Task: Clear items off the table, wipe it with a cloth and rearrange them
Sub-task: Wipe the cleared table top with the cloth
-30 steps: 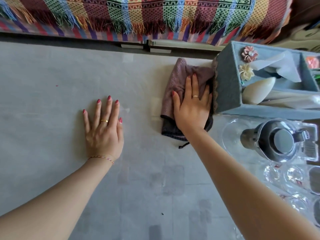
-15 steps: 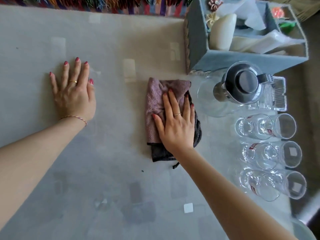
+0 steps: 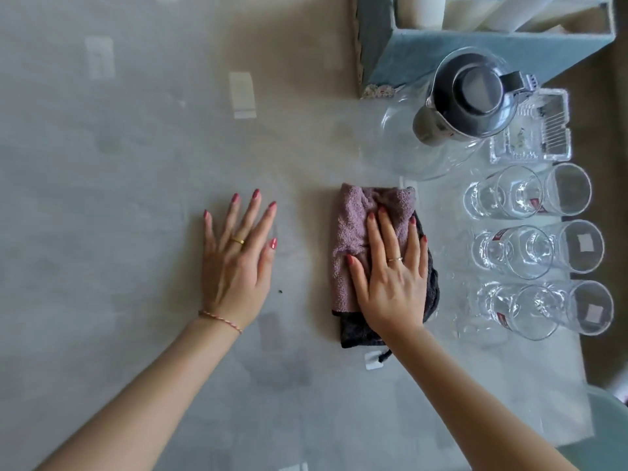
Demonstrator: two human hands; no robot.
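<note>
Right hand: your right hand lies flat on the cloth, fingers straight and slightly spread, palm pressing down; nothing is pinched.
Left hand: your left hand rests flat and relaxed on the bare table, fingers splayed, holding nothing, just left of the cloth.
Cloth: folded, mauve layer over a dark one, lying toward the right side of the table, touching none of the glassware; a dark loop trails from its near end.
Items: glass jug with dark lid, clear ribbed dish, and three rows of drinking glasses stand along the right edge; blue fabric box sits at the far right corner.
Step in hand: judged as wiping, with items parked at the right edge.
Technique: keep your palm weight even over the cloth so the whole fold stays in contact. Run overlapping strokes. Stop each one short of the glasses; they stand close together and would tip easily.
Note: a small dark speck lies between your hands; take it in a coming pass.
Pose: both forearms enter from the near edge and converge; wrists low, right wrist over the cloth's near end. The left hand serves as a brace.
</note>
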